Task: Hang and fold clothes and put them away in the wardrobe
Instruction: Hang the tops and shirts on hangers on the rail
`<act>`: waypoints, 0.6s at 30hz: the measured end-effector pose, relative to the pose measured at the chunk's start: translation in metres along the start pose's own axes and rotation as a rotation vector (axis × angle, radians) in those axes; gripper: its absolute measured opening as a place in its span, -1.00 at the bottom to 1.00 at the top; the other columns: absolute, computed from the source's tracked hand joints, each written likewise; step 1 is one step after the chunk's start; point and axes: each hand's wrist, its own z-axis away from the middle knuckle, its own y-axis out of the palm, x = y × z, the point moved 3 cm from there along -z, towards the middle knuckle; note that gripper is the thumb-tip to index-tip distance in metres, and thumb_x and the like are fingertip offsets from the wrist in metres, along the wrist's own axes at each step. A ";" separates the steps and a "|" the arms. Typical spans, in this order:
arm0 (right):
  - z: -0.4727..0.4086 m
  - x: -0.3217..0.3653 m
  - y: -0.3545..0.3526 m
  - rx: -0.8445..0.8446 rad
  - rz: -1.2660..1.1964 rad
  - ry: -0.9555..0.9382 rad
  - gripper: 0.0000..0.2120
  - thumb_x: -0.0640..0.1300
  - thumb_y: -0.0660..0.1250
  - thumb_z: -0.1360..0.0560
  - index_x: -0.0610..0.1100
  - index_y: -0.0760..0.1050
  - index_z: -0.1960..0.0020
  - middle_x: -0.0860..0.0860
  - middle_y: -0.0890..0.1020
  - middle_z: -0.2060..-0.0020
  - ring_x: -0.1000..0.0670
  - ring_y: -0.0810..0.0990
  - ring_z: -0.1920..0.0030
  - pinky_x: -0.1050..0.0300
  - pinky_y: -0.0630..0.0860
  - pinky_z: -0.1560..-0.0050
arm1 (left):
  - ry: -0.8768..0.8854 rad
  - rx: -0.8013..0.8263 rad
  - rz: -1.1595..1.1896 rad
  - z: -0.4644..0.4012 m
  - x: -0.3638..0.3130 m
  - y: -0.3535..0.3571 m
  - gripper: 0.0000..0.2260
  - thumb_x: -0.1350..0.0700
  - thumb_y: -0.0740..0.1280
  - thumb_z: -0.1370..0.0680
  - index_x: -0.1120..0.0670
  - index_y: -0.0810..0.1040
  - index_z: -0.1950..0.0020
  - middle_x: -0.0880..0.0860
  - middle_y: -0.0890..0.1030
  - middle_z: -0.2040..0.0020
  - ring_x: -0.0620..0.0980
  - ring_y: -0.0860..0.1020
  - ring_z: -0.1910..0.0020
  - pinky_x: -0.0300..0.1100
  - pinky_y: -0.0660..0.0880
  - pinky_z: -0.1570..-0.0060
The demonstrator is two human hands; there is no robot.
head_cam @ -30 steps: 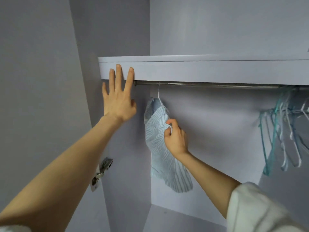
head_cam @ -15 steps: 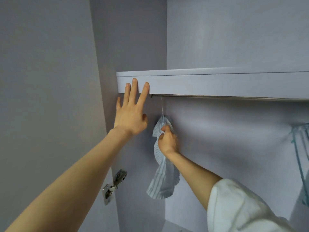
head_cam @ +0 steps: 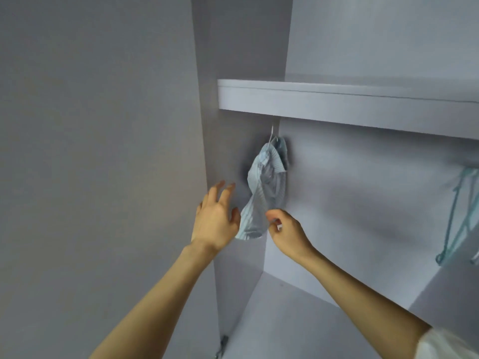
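Observation:
A light-blue striped garment (head_cam: pixel 268 182) hangs twisted on a white hanger (head_cam: pixel 271 134), whose hook goes up under the wardrobe shelf (head_cam: pixel 337 104), near the left inner wall. My left hand (head_cam: pixel 215 218) is beside the garment's lower left edge with fingers spread, holding nothing. My right hand (head_cam: pixel 285 229) is at the garment's lower right edge with curled fingers. Motion blur hides whether it pinches the cloth. The rail under the shelf is hidden.
Several empty teal hangers (head_cam: pixel 461 216) hang at the far right under the shelf. The wardrobe's side panel (head_cam: pixel 228 151) stands just left of the garment. A metal hinge (head_cam: pixel 223 344) sits low on it. The wardrobe floor (head_cam: pixel 285 320) lies below.
My left hand has come off the shelf edge and dropped beside the garment. My right hand has left the hanger's top and moved down to the garment's lower edge. The view has shifted left.

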 end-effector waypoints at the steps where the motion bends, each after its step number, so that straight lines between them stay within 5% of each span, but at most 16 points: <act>1: 0.013 -0.001 0.006 0.050 -0.008 0.000 -0.73 -0.34 0.19 -0.51 -0.23 0.50 -0.18 -0.13 0.59 -0.11 -0.12 0.54 -0.12 0.14 0.40 -0.13 | -0.041 0.001 0.032 0.018 0.006 0.000 -0.54 0.14 0.24 -0.52 0.11 0.32 -0.43 0.13 0.27 -0.43 0.16 0.32 -0.37 0.06 0.31 -0.31; 4: 0.043 -0.003 0.023 0.138 -0.041 0.001 -0.78 -0.32 0.20 -0.52 -0.21 0.53 -0.10 -0.14 0.64 0.00 -0.14 0.58 -0.06 0.01 0.46 -0.14 | -0.120 0.036 0.057 0.069 0.023 0.005 -0.53 0.07 0.16 -0.47 0.14 0.40 -0.37 0.13 0.41 -0.33 0.18 0.43 -0.27 0.05 0.40 -0.22; 8: 0.089 0.000 0.066 0.393 -0.048 -0.049 -0.78 -0.31 0.18 -0.53 -0.20 0.54 -0.11 -0.09 0.65 0.05 -0.08 0.59 -0.01 0.10 0.45 -0.09 | -0.305 0.042 0.006 0.153 0.051 0.003 -0.62 0.16 0.22 -0.56 0.12 0.37 -0.39 0.10 0.42 -0.34 0.12 0.42 -0.29 -0.08 0.38 -0.23; 18: 0.273 0.040 0.199 1.158 -0.051 -0.284 -0.80 -0.32 0.13 -0.57 -0.17 0.50 -0.05 -0.02 0.56 0.23 0.02 0.53 0.23 0.14 0.45 0.11 | -1.140 -0.247 -0.062 0.449 0.056 -0.039 -0.65 0.19 0.20 -0.58 0.11 0.38 -0.38 0.08 0.41 -0.35 0.07 0.47 -0.24 -0.20 0.33 -0.15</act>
